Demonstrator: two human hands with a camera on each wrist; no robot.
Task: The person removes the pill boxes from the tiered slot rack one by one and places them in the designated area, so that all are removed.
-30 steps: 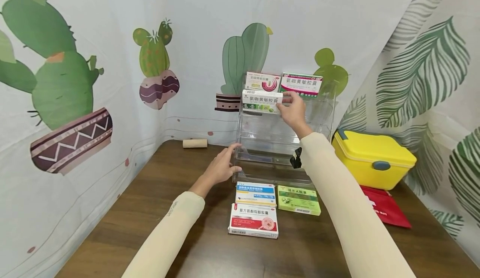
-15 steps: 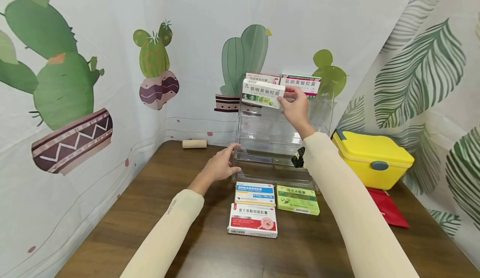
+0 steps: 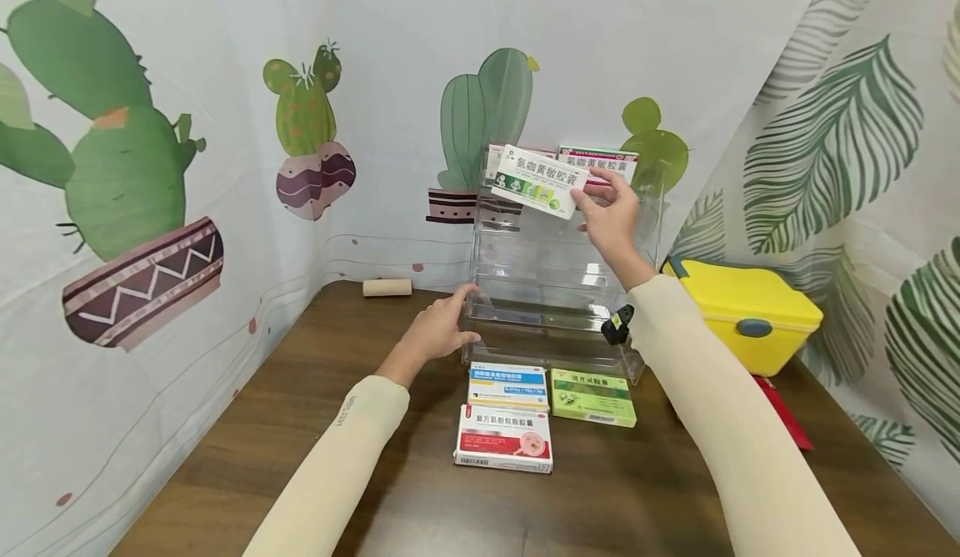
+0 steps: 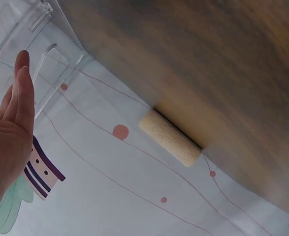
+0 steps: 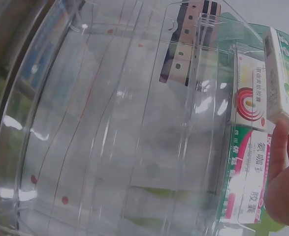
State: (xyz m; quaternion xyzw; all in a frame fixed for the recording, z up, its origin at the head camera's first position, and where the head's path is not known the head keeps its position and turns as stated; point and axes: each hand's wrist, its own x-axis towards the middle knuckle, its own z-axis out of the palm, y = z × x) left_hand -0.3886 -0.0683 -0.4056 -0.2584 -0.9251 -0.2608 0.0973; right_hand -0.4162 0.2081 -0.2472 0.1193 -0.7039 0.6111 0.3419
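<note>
My right hand [image 3: 611, 211] pinches the right end of a white and green medicine box [image 3: 536, 182], tilted and held in front of the top tier of a clear stepped rack [image 3: 540, 278]. On that tier stand a pink and white medicine box [image 5: 250, 93] and a green, magenta and white one [image 5: 245, 174]; the held box partly covers them in the head view. At the rack's left side my left hand [image 3: 435, 328] rests with its fingers fairly straight, fingertips by the clear side panel. The left wrist view shows the left hand [image 4: 14, 113] with nothing in its grasp.
Before the rack lie a blue and white box [image 3: 508, 386], a green box [image 3: 592, 397] and a red and white box [image 3: 502, 439]. A yellow case [image 3: 750, 311] and a red pouch [image 3: 783, 415] are at right. A beige roll [image 3: 387, 288] lies at back left.
The right hand has lifted the white and green box off the rack's upper part, drawn it slightly right and tilted it. The left hand has stayed at the rack's side.
</note>
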